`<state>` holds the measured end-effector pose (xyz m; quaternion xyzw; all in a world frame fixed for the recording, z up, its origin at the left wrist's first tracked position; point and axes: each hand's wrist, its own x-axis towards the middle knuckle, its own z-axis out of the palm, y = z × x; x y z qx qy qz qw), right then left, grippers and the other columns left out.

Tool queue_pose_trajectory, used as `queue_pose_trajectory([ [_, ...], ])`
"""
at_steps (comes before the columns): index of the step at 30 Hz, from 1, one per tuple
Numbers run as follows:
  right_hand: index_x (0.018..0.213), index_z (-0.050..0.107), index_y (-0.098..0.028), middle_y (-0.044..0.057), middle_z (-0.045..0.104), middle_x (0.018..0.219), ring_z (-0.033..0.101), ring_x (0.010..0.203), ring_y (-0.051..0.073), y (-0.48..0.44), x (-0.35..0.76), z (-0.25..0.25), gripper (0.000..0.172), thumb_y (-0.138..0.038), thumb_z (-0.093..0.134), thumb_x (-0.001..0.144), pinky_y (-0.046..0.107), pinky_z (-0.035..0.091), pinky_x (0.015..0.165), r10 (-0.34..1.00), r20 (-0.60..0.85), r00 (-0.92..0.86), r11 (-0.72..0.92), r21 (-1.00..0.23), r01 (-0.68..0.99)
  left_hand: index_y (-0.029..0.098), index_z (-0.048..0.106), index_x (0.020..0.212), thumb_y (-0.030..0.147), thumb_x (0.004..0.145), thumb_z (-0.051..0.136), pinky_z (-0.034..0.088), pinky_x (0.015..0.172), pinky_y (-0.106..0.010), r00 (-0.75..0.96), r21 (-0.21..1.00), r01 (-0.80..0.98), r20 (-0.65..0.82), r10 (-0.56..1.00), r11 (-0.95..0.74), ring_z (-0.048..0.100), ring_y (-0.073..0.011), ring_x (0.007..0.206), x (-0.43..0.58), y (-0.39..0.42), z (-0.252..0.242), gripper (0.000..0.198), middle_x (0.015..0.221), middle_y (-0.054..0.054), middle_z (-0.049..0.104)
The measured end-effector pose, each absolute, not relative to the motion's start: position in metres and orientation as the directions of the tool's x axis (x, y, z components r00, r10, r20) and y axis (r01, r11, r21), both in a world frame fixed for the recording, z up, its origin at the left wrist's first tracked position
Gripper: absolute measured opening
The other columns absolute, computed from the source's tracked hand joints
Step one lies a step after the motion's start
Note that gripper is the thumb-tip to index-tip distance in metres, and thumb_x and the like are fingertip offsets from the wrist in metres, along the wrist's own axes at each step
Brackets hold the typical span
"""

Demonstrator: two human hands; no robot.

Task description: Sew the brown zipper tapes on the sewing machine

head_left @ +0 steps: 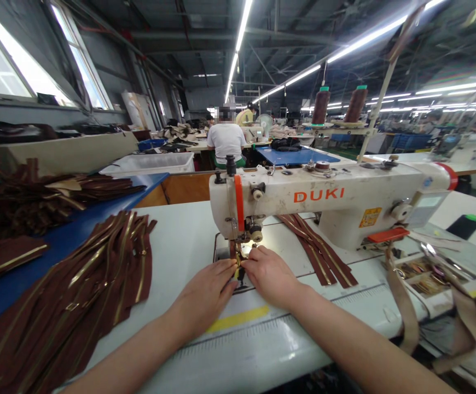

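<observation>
A white DUKI sewing machine (pixel 328 200) stands on the white table (pixel 180 246). Both hands meet just in front of its needle. My left hand (pixel 207 293) lies fingers together on the table, its fingertips pressed on a small brown zipper piece (pixel 238 268) under the presser foot. My right hand (pixel 268 273) pinches the same piece from the right, fingers closed on it. Most of the piece is hidden by my fingers.
A pile of brown zippers with gold teeth (pixel 77 295) lies at my left; more (pixel 320 249) lie behind the needle. Brown leather pieces (pixel 36 200) sit on a blue surface. Thread cones (pixel 320 105) stand behind. A person in white (pixel 226 139) sits ahead, back turned.
</observation>
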<state>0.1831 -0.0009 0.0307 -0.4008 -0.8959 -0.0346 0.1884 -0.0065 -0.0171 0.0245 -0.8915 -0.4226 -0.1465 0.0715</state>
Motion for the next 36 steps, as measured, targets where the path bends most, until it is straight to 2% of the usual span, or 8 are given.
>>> queue_pose_trajectory([
  [12,0.084,0.065,-0.017,0.006,0.058,0.083,0.048,0.084,0.021,-0.001,0.182,0.026,0.019,-0.018,0.048,0.092,0.031,0.041,0.075,0.727,0.391,-0.565,0.641,-0.089,0.763,0.012,0.058,0.117,0.024,0.093,0.038,0.046,0.098,-0.04,0.592,0.017,0.771,0.347,0.727,-0.636,0.059,-0.0221,0.111,-0.009,0.005,0.026,0.033,0.12,-0.012,0.064],
  [19,0.08,0.065,-0.017,0.006,0.059,0.082,0.05,0.083,0.019,-0.005,0.184,0.029,0.025,-0.018,0.044,0.094,0.029,0.04,0.074,0.761,0.392,-0.517,0.609,-0.154,0.778,0.01,0.058,0.117,0.023,0.094,0.037,0.045,0.099,-0.041,0.583,0.045,0.771,0.349,0.733,-0.635,0.058,-0.0224,0.112,-0.009,0.008,0.023,0.033,0.12,-0.012,0.064],
  [30,0.083,0.067,-0.017,0.006,0.059,0.079,0.051,0.083,0.019,-0.003,0.187,0.022,0.023,-0.019,0.046,0.093,0.029,0.041,0.073,0.751,0.436,-0.495,0.629,-0.247,0.737,0.013,0.061,0.111,0.021,0.093,0.04,0.046,0.098,-0.04,0.545,0.074,0.787,0.38,0.747,-0.612,0.059,-0.022,0.108,-0.007,0.008,0.025,0.029,0.116,-0.011,0.065],
  [36,0.086,0.068,-0.017,0.006,0.059,0.081,0.052,0.082,0.019,-0.005,0.189,0.019,0.022,-0.016,0.046,0.092,0.029,0.042,0.073,0.75,0.494,-0.44,0.635,-0.351,0.688,0.015,0.061,0.112,0.023,0.09,0.046,0.049,0.094,-0.039,0.536,0.043,0.803,0.38,0.754,-0.594,0.061,-0.0223,0.104,-0.029,-0.045,0.03,0.028,0.113,-0.009,0.067],
])
